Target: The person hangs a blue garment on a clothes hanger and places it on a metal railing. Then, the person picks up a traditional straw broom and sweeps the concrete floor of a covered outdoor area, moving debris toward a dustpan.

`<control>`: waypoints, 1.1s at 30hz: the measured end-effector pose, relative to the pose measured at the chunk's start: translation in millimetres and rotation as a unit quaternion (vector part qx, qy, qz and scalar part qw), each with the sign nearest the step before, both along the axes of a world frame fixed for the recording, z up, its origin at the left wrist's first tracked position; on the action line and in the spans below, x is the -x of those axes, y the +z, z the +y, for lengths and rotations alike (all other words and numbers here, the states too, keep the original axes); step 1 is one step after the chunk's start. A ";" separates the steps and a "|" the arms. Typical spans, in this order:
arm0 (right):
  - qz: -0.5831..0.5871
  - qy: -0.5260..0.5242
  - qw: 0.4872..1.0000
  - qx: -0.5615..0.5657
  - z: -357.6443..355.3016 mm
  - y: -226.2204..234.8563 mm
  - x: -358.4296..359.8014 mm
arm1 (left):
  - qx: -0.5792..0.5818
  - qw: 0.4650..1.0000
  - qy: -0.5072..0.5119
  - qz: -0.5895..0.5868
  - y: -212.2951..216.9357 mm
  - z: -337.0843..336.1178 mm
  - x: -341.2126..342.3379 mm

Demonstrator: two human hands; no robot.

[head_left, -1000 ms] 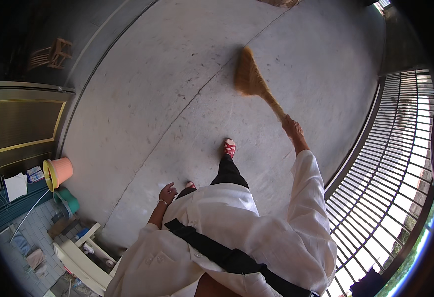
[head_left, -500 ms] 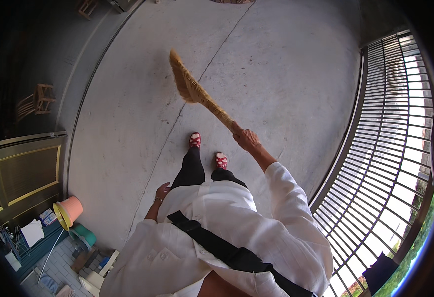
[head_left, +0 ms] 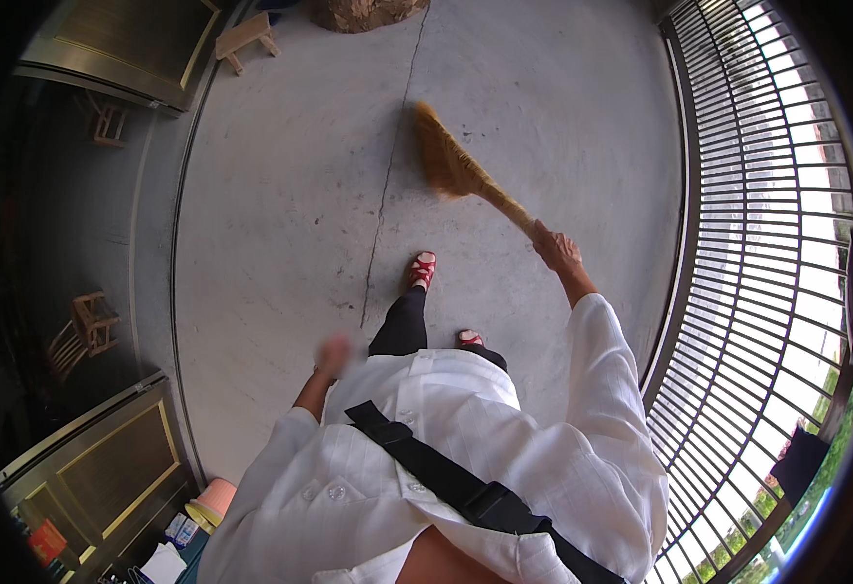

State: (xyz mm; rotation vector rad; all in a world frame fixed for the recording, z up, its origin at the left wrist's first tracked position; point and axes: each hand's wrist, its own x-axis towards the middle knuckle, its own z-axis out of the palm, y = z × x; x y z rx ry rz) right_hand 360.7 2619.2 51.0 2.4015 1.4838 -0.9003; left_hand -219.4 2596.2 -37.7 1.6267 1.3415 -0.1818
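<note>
Labels: blue-and-white pack, lower left of frame; we see print, lettering too sm. to read.

Item: broom, qty 1, upper ctr. of frame. Straw-col. fibre, bound in bands; flared head w/ slanted edge, narrowing to slim shaft. Head blurred at its lower edge, lying just R of a long crack in the floor; we can't tell if tips touch. Shaft slopes down to R.

R hand, ctr.-right: fingers wrapped tight round shaft end. L hand, lower ctr.-left, beside hem of white shirt: motion-blurred, so we can't tell if fingers are apart or together.

Materials: floor, grey, smooth, dark specks. Railing, right side, dark close-set bars. Door, lower left, dark panels w/ gold-col. trim. Bench, upper left, pale wood. Also we note red strappy sandals, black strap w/ buckle, pink pail, lower left.
</note>
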 end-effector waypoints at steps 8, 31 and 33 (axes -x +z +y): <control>-0.055 -0.294 0.951 -0.078 -49.4 12.0 87.8 | -0.107 0.968 -0.227 0.025 14.3 128.7 3.1; 0.135 -0.940 0.233 -0.209 -341.8 -25.5 354.9 | -0.075 0.800 -0.585 -0.111 -29.7 215.4 -136.9; 0.119 -0.950 0.185 -0.222 -352.6 -55.9 338.4 | 0.069 0.848 -0.515 -0.103 -46.7 226.0 -112.7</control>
